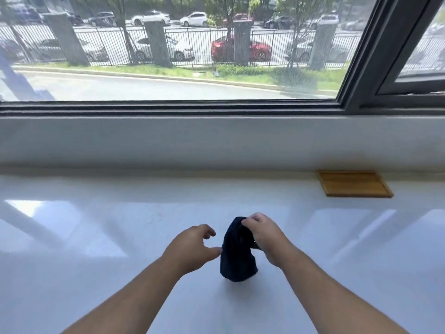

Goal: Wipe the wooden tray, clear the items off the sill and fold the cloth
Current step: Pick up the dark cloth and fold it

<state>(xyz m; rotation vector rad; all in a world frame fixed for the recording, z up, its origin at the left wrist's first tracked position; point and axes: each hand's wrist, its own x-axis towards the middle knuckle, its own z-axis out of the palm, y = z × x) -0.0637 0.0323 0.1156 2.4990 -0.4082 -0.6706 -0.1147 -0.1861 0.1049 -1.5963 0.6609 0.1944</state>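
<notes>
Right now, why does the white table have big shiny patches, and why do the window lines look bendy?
Head view: daylight through the window glares off the glossy white sill as pale patches; the wide lens bows the window frame; the dark cloth casts only a faint shadow.

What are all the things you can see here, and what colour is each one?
cloth: one, dark navy, bunched up on the white sill, near the middle front.
wooden tray: one, light brown, flat and empty at the far right of the sill, against the wall.
sill: one, glossy white, wide, under the window.
window: one large pane, dark grey frame; cars, a fence and grass outside.
left hand: one, open, fingers curled just beside the cloth.
right hand: one, pinching the top of the cloth and lifting it.
</notes>
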